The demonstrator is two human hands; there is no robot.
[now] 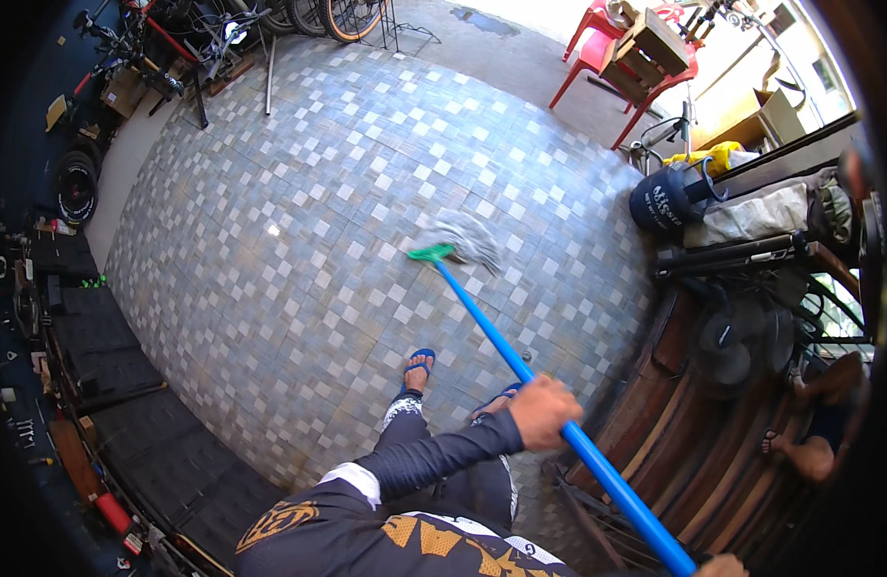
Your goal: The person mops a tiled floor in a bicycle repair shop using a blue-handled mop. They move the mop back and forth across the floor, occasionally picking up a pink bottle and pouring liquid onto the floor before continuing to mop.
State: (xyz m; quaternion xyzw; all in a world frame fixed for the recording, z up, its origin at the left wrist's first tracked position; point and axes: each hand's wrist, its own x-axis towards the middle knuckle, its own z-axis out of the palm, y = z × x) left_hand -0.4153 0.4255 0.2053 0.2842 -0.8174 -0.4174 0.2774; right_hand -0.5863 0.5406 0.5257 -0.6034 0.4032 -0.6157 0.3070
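Observation:
A mop with a blue handle (pixel 491 332) slants across the view from the lower right up to the middle of the floor. Its green head clamp (pixel 432 253) carries grey strands (pixel 465 238) that lie spread on the tiles, slightly smeared by motion. My left hand (pixel 544 412) reaches across my body and is wrapped round the middle of the handle. Near the handle's upper end, at the bottom edge, my right hand (pixel 722 567) is closed, mostly cut off by the frame.
Tiled floor (pixel 299 240) surrounds my sandalled feet. At right are a dark gas cylinder (pixel 662 202), a wooden bench (pixel 645 433) and another person's leg (pixel 809 452). A red chair (pixel 597 58) bears a wooden box. Bicycles (pixel 212 48) stand far left; black panels (pixel 97 337) line the left.

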